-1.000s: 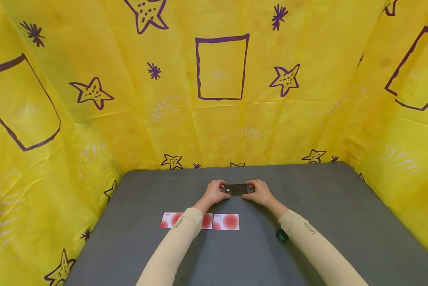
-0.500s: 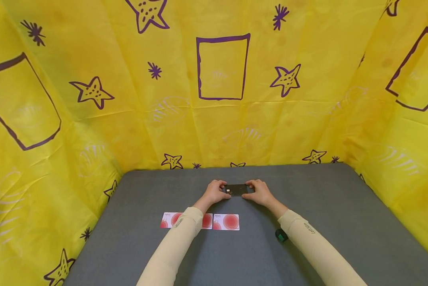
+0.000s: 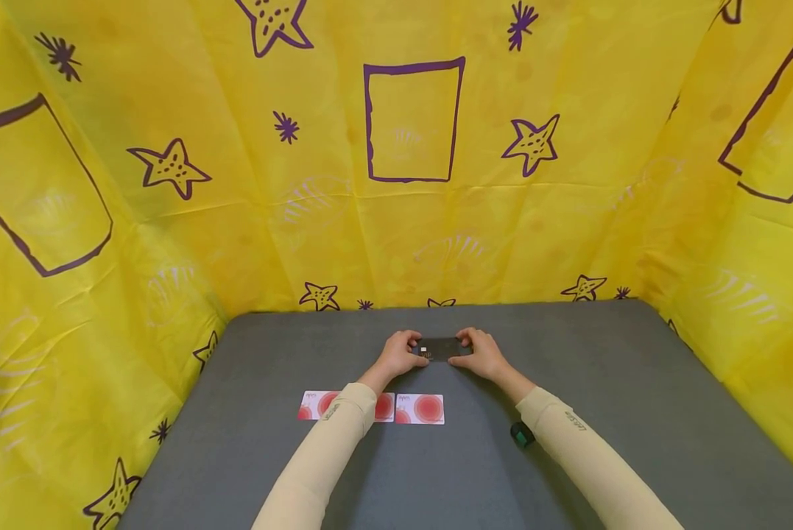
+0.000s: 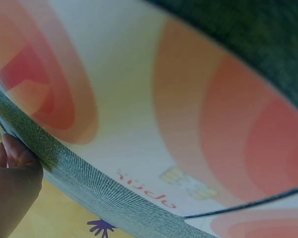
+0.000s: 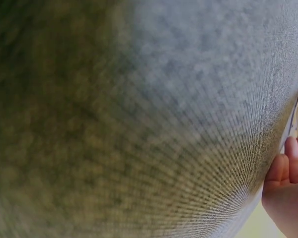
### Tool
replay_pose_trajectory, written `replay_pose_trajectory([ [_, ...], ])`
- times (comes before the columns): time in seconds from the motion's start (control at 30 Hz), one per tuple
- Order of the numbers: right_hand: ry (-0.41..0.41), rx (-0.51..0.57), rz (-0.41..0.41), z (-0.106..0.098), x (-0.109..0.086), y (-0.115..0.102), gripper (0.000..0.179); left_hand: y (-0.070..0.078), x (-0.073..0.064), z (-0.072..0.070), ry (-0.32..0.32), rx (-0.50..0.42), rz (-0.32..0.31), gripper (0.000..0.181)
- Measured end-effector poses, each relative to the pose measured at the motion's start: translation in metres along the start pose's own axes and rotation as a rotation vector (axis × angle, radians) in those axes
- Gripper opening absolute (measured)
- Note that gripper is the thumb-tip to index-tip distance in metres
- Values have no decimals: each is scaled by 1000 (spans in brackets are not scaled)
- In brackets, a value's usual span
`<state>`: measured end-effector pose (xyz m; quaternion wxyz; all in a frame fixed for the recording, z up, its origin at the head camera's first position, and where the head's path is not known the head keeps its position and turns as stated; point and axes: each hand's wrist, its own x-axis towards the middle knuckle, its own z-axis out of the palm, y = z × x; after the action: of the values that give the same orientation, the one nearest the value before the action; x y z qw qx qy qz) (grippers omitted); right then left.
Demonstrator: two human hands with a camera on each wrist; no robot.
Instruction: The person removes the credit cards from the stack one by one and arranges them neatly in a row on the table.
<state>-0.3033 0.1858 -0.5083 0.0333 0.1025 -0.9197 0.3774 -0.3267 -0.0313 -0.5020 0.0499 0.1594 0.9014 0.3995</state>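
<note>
A black card (image 3: 441,350) with a pale chip and gold "VIP" lettering is held near the far side of the table. My left hand (image 3: 396,355) pinches its left end, thumb on the near edge and fingers on the far edge. At the right end my right hand (image 3: 482,355) grips it the same way. White cards with red circles lie in a row nearer to me; the rightmost card (image 3: 420,409) shows whole, while the left sleeve covers part of the others. In the left wrist view a white card (image 4: 124,74) with a chip looms large below the wrist.
The grey tabletop (image 3: 257,478) spreads out on all sides of the hands. Yellow printed cloth (image 3: 403,243) walls in its back, left and right. A small black and green device (image 3: 521,434) sits by the right cuff.
The head view has tilted very slightly. Both hands keep their grip on the black card, with almost no movement.
</note>
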Motion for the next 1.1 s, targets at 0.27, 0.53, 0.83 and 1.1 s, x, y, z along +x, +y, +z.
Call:
replay_pose_trajectory([
  [0.27, 13, 27, -9, 0, 0, -1, 51, 2, -1, 1, 14, -38, -35, 53],
  [0.53, 19, 60, -38, 2, 0, -1, 52, 4, -5, 3, 28, -58, -31, 54],
  [0.83, 30, 60, -57, 4, -1, -1, 54, 5, -6, 5, 38, -68, -26, 53],
  [1.1, 47, 79, -47, 5, -5, -3, 56, 5, -10, 5, 42, -57, -18, 53],
])
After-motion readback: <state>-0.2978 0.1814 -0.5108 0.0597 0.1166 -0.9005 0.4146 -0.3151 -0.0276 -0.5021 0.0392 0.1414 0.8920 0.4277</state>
